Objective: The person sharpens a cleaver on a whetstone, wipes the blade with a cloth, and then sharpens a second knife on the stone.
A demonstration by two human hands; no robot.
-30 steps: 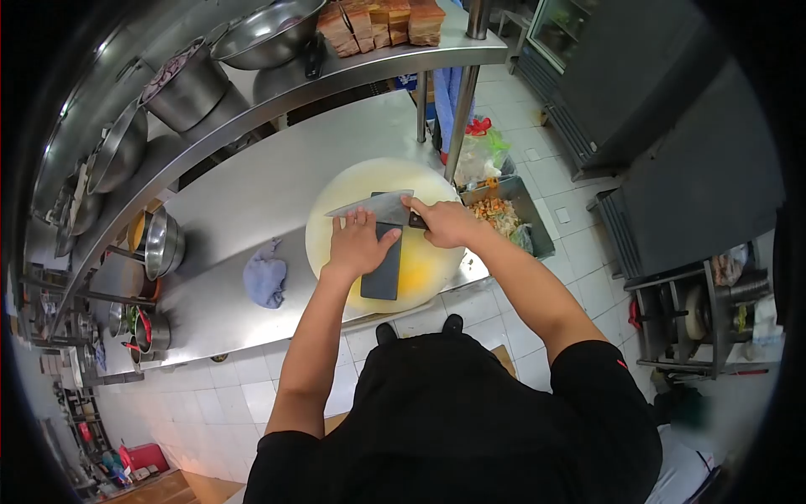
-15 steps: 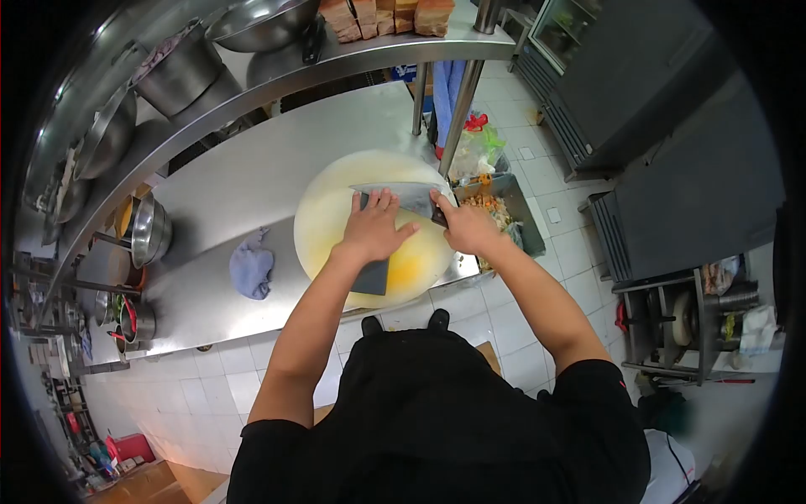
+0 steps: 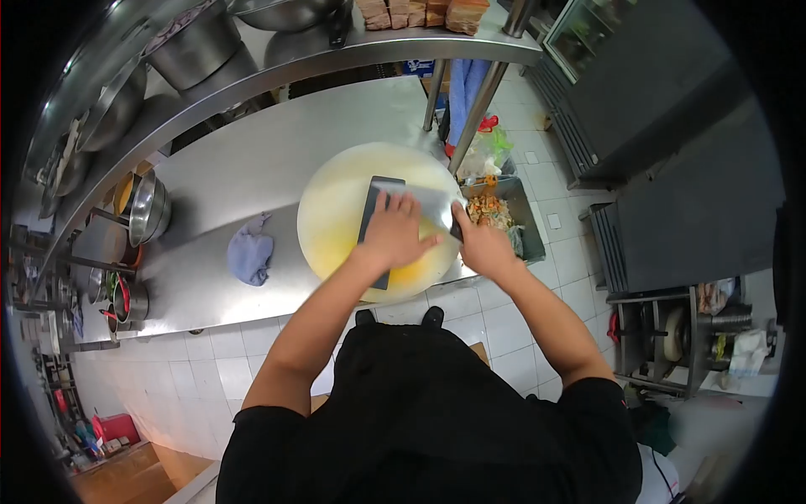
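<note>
A round, pale chopping board with yellow stains lies on the steel counter. Across it rests a dark grey whetstone, its far end showing past the blade. My right hand is closed round the dark handle of a broad kitchen knife. The blade lies over the stone, blurred by motion. My left hand lies flat with fingers stretched out, fingertips on or beside the blade above the stone; the exact contact is hidden.
A blue cloth lies on the counter to the left. Steel bowls stand farther left. Overhead, a shelf holds pots and meat blocks. Right of the board is a grey bin of scraps.
The knife and both hands have come a little toward me along the whetstone, uncovering its far end. The whole view has shifted slightly as well.
</note>
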